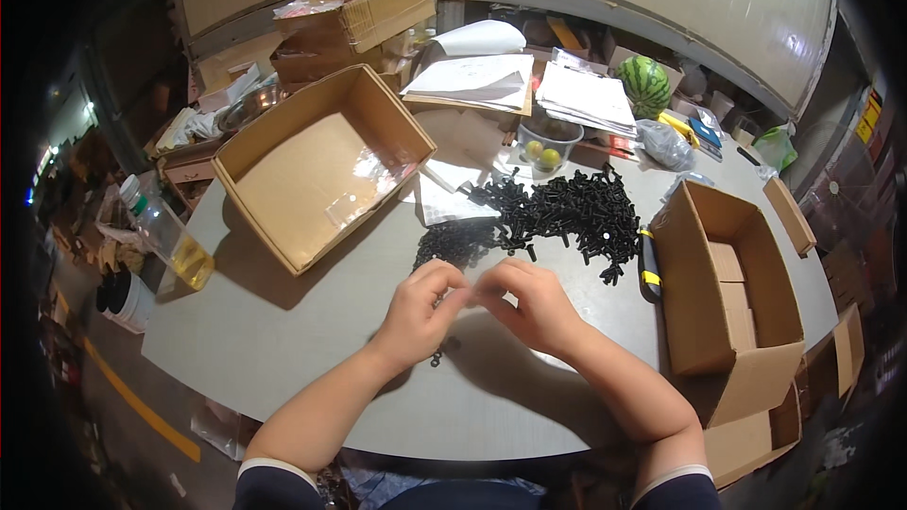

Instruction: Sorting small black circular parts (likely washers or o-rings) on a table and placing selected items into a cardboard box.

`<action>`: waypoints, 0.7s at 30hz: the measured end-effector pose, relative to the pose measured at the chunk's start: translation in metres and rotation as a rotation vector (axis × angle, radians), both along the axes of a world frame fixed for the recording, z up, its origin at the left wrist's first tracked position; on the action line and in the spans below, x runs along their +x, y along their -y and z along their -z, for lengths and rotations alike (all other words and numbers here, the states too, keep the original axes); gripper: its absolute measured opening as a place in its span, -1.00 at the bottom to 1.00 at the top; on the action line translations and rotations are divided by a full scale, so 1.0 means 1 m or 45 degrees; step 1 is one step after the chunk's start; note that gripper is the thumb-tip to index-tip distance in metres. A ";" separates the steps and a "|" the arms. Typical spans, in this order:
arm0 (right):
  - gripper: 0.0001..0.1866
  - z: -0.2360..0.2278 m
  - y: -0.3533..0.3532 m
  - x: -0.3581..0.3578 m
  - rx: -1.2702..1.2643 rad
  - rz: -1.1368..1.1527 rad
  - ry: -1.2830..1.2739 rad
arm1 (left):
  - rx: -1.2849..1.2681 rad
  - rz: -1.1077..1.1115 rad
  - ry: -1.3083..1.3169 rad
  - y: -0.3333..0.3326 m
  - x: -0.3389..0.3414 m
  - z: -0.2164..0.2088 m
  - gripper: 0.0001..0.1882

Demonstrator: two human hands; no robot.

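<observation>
My left hand (420, 314) and my right hand (531, 307) meet over the near middle of the table, their fingertips pinched together. What they hold between the tips is too small and hidden to make out. Small dark pieces peek out by the curled fingers of my left hand. Below that hand, a few small dark rings that look like nuts (436, 359) lie on the table. Just beyond my hands is a pile of small dark nut-like pieces (455, 242). A larger heap of black screws (588, 211) spreads behind and to the right of it.
An open cardboard box (283, 191) stands at left, another (690, 293) at right beside a black and yellow tool (649, 266). Behind are papers (472, 76), a clear tub with green fruit (551, 142) and a watermelon (643, 85). A bottle (168, 236) stands at the left edge.
</observation>
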State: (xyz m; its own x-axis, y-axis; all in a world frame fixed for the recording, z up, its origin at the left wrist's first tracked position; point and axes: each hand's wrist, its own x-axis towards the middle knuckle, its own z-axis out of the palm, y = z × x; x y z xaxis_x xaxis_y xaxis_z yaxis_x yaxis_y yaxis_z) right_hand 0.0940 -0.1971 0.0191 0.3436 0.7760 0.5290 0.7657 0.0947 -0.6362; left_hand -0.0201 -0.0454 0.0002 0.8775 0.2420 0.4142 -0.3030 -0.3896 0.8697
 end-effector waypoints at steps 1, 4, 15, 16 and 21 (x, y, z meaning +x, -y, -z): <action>-0.85 0.002 0.000 0.001 0.000 -0.008 0.141 | 0.181 -0.041 0.071 0.000 -0.001 -0.002 -0.92; -0.88 0.003 0.000 -0.005 -0.022 0.067 0.138 | 0.170 -0.070 0.089 0.007 -0.001 -0.005 -0.95; -0.86 -0.003 0.002 -0.011 -0.006 0.004 0.202 | 0.105 -0.264 -0.010 0.022 -0.014 -0.012 -0.89; -0.86 -0.001 0.002 -0.012 -0.016 -0.002 0.199 | 0.142 -0.286 -0.004 0.023 -0.017 -0.012 -0.90; -0.87 -0.005 0.002 -0.023 0.005 -0.022 0.224 | 0.095 -0.292 0.012 0.026 -0.027 -0.014 -0.90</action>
State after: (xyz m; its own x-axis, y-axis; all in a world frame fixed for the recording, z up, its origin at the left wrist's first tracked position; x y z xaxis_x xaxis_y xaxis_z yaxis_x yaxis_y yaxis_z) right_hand 0.0711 -0.1990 0.0246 0.2324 0.7789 0.5825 0.8633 0.1106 -0.4924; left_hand -0.0472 -0.0715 0.0146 0.7990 0.4030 0.4464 -0.2072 -0.5124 0.8334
